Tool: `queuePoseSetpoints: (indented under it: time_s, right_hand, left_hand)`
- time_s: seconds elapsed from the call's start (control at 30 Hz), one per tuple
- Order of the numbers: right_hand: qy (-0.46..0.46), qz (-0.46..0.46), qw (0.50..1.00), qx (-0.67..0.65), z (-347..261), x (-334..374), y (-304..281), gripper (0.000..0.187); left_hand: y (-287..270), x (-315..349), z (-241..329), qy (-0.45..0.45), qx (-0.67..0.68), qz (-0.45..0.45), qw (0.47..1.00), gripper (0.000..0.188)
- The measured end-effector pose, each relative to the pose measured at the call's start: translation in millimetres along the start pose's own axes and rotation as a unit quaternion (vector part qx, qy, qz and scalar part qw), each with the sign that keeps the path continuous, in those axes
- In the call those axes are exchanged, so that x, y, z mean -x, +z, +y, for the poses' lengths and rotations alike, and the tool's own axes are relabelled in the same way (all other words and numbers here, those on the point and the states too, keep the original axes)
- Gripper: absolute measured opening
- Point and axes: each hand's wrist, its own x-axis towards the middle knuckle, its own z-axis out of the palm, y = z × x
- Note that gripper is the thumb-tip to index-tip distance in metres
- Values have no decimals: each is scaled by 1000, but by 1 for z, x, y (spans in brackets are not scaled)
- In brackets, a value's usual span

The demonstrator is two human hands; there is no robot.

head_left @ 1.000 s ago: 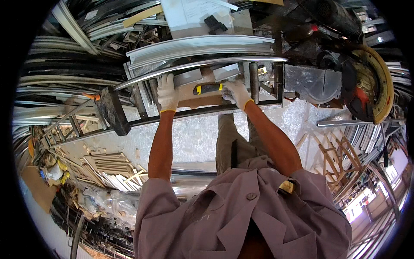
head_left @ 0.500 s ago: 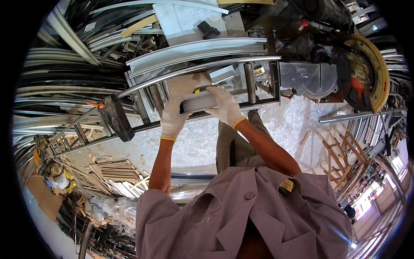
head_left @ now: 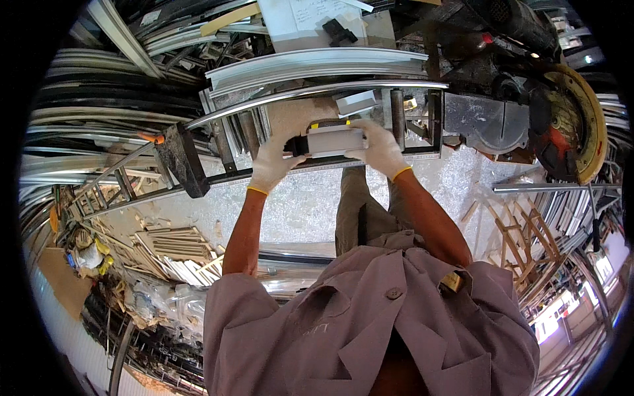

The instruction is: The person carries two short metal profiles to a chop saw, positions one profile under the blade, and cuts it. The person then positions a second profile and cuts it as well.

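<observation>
Over the bench frame I hold a short, pale grey metal profile piece (head_left: 335, 142) level between both gloved hands. My left hand (head_left: 272, 162) is closed at its left end, where a dark patch shows that I cannot make out. At the other end, my right hand (head_left: 379, 150) grips it with thumb and fingers. Just behind the piece shows the top of a yellow and black object (head_left: 330, 124), mostly hidden. A second short pale profile piece (head_left: 356, 103) lies farther back, by a brown board (head_left: 290, 117).
A miter saw (head_left: 561, 125) with its grey table stands at the right of the bench rail (head_left: 310, 94). A black block (head_left: 180, 160) sits on the frame at left. Long profiles (head_left: 317, 65) lie behind; wood strips (head_left: 175, 261) are on the floor at left.
The profile piece in my hands has turned from a slight tilt to nearly level. More of the yellow and black object and of the second short piece now shows behind it.
</observation>
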Motion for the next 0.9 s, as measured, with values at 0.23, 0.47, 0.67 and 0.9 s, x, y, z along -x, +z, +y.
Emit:
queuePoseSetpoints:
  time_s: [0.23, 0.47, 0.67, 0.9]
  right_hand:
    - [83, -30, 996, 31, -5, 11, -10, 73]
    - [128, -2, 992, -16, 28, 40, -41, 73]
    - [44, 83, 988, -126, 8, 42, -29, 69]
    - [-88, 167, 962, -199, 4, 37, -9, 61]
  left_hand:
    - [-7, -14, -9, -5, -2, -79, 997, 58]
    - [-52, -30, -40, -18, -73, -50, 996, 53]
    - [6, -64, -87, 71, -110, 117, 984, 52]
    - [50, -77, -114, 30, -38, 173, 984, 66]
